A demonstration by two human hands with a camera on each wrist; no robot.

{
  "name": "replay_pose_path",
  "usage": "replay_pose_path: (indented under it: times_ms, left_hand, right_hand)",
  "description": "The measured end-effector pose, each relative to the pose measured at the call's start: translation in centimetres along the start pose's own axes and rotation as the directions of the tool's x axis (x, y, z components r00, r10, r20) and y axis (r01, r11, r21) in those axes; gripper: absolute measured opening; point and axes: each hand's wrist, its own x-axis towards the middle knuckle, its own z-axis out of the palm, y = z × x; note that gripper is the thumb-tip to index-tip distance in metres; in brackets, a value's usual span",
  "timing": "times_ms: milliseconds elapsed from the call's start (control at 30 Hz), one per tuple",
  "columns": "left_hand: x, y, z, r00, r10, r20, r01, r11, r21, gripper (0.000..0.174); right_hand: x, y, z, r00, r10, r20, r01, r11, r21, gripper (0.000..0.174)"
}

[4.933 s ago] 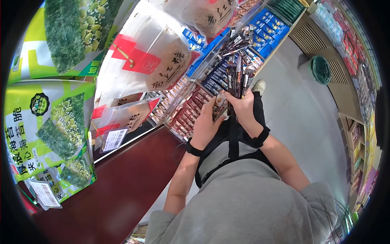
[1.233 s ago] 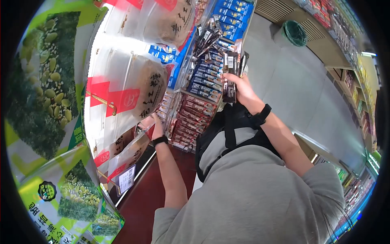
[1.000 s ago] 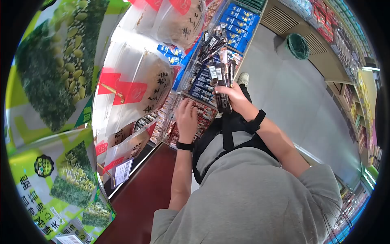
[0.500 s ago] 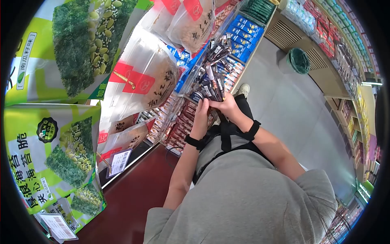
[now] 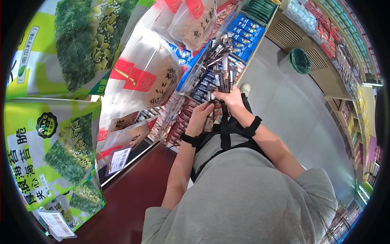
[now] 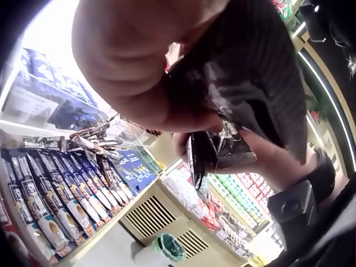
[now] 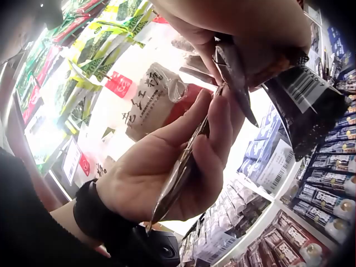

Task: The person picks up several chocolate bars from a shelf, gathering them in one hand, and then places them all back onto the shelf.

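In the right wrist view my left hand (image 7: 161,167) pinches a slim dark packet (image 7: 177,177) between thumb and fingers. My right hand (image 5: 232,101) grips a bunch of dark stick packets (image 5: 224,77), which fan out past the fingers toward the rack. Both hands are close together in front of the waist, the left hand (image 5: 198,118) a little lower. From the right hand in the right wrist view hangs a dark packet with a barcode (image 7: 307,92). The left wrist view shows a dark packet (image 6: 250,72) large and close by the left hand (image 6: 128,61).
Beyond the hands is a rack with blue packets (image 5: 245,37), loose dark sticks (image 5: 218,48) and red-brown packets (image 5: 183,118). Large clear bags (image 5: 146,77) and green seaweed bags (image 5: 73,146) hang at left. A lined bin (image 5: 300,62) stands on the grey floor (image 5: 292,101).
Earlier my left hand reached away to the rack's left side, then came back beside the right. Since half a second ago it has lowered slightly, and the bunch has turned more upright.
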Motion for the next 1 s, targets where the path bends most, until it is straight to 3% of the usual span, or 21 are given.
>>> replay_pose_path:
  times_ms: [100, 167, 367, 433, 467, 667, 767, 833, 867, 933, 967, 1000]
  left_hand:
    - [-0.3, 0.2, 0.0, 0.999, -0.049, -0.007, 0.049, 0.999, 0.020, 0.021]
    - [-0.5, -0.1, -0.5, 0.998, -0.054, 0.030, 0.045, 0.967, 0.252, 0.024]
    - [0.0, -1.7, -0.8, 0.996, 0.054, -0.076, -0.030, 0.957, 0.289, 0.033]
    - [0.1, -1.5, -1.1, 0.992, 0.076, -0.102, -0.032, 0.925, 0.377, 0.035]
    - [0.1, -1.5, -1.2, 0.991, 0.081, -0.107, -0.036, 0.927, 0.373, 0.035]
    - [-0.2, -0.4, -1.2, 0.983, 0.089, -0.163, 0.000, 0.878, 0.478, 0.040]
    - [-0.4, 0.2, -1.8, 0.969, 0.109, -0.224, 0.054, 0.785, 0.618, 0.039]
    - [-0.1, -0.6, -3.2, 0.886, 0.463, 0.011, -0.216, 0.393, 0.894, 0.034]
    - [-0.2, -1.1, -3.8, 0.883, 0.469, 0.002, -0.212, 0.396, 0.893, 0.034]
    - [-0.6, -1.1, -4.4, 0.841, 0.538, 0.049, -0.231, 0.276, 0.933, 0.027]
    - [-0.8, -1.2, -4.7, 0.839, 0.544, 0.039, -0.224, 0.279, 0.934, 0.027]
    - [-1.3, -0.7, -4.5, 0.882, 0.472, 0.000, -0.192, 0.359, 0.914, 0.027]
  right_hand:
    - [0.4, 0.3, -0.2, 0.997, -0.044, -0.055, 0.043, 0.999, -0.021, 0.026]
    - [0.0, -0.5, 0.1, 1.000, -0.019, 0.010, 0.020, 0.999, -0.041, 0.028]
    - [0.3, 0.7, 0.1, 0.990, -0.096, 0.099, 0.121, 0.947, -0.297, 0.029]
    - [0.2, 0.7, 0.2, 0.996, -0.015, 0.092, 0.040, 0.960, -0.277, 0.028]
    - [0.0, 0.9, 0.6, 0.996, -0.039, 0.075, 0.049, 0.988, -0.144, 0.025]
    - [-0.4, 1.2, 1.2, 1.000, -0.020, -0.007, 0.020, 0.999, 0.028, 0.022]
    - [0.0, 1.6, 1.1, 0.999, -0.013, -0.048, 0.017, 0.996, 0.091, 0.021]
    - [0.2, 1.7, 0.7, 0.998, -0.008, -0.065, 0.015, 0.995, 0.102, 0.020]
    - [0.3, 1.7, 0.5, 0.996, -0.008, -0.088, 0.013, 0.998, 0.057, 0.021]
    - [0.1, 1.6, 0.4, 0.997, -0.030, -0.072, 0.026, 0.998, -0.054, 0.023]
    - [0.2, 1.7, 0.5, 0.998, -0.028, -0.061, 0.025, 0.998, -0.056, 0.023]
    - [0.3, 1.7, 0.5, 0.998, -0.040, -0.040, 0.036, 0.995, -0.097, 0.024]
